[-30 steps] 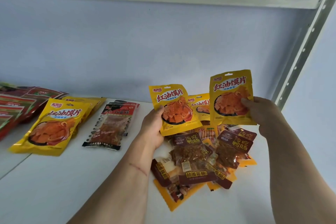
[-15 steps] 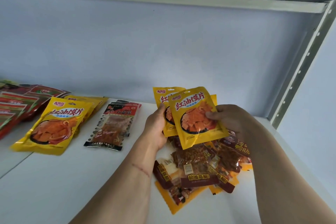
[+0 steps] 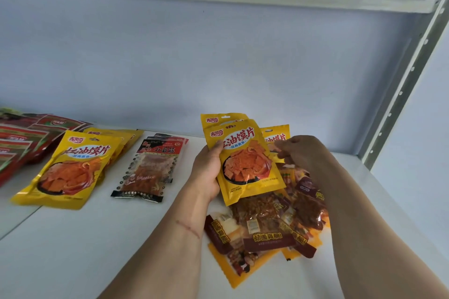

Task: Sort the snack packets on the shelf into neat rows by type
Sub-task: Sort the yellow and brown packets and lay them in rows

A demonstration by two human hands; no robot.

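Since the frame 0.5 s ago, the right hand (image 3: 301,153) has let go of the front yellow packet (image 3: 245,162) and drawn back to the right; that packet now sits stacked on a 2nd yellow packet (image 3: 220,119) in the left hand (image 3: 206,172).

Left hand: grasping both stacked packets, thumb across the front one's upper left corner, fingers behind. The pair is held upright above the shelf (image 3: 121,238), over the mixed pile.

Right hand: fingers loosely curled just beside a 3rd yellow packet (image 3: 277,137) standing behind the held pair. Whether it pinches that packet cannot be told.

Mixed pile (image 3: 264,226): brown and yellow packets, overlapping, lying on the shelf below both hands.

Sorted groups, left part of shelf: yellow row (image 3: 70,167) of overlapping packets of the same type as those held; just right of it, a short stack of red-and-clear packets (image 3: 148,167); at the far left edge, red packets (image 3: 19,138), overlapping, partly out of view.

Shelf post (image 3: 403,80) stands at the right rear corner.
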